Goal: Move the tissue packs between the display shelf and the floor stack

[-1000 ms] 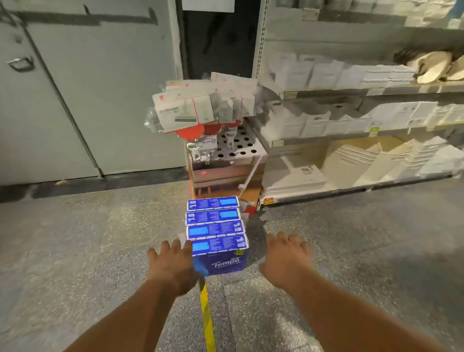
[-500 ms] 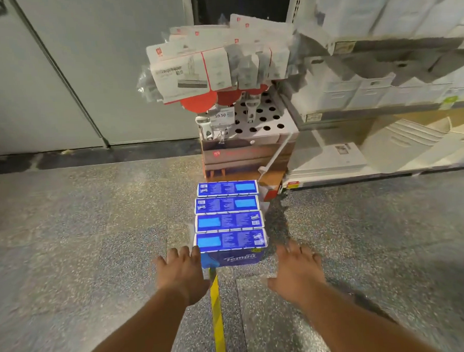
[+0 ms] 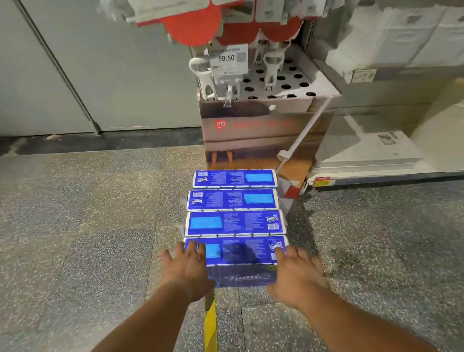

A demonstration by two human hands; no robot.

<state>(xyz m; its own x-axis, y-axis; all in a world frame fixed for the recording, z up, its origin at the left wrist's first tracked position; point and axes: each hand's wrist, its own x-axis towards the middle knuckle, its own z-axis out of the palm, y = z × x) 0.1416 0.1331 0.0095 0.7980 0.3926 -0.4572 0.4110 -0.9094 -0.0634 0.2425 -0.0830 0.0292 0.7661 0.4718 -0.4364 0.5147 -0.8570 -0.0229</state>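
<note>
Several blue Tempo tissue packs stand in a row on the speckled floor, running away from me. The nearest pack (image 3: 239,258) lies between my hands. My left hand (image 3: 187,268) has straight fingers on the pack's left end and top edge. My right hand (image 3: 293,271) has straight fingers against its right end. Behind it come a second pack (image 3: 234,222), a third pack (image 3: 233,199) and the farthest pack (image 3: 235,178). The display shelf (image 3: 371,153) with white goods is at the right.
A cardboard display stand (image 3: 263,126) with a perforated white top and a 59.50 price tag (image 3: 228,60) stands right behind the row. Grey wall panels (image 3: 61,63) fill the left. A yellow floor stripe (image 3: 211,331) runs toward me.
I have come closer and lower to the row. Both hands have moved forward from short of the nearest pack to its two ends.
</note>
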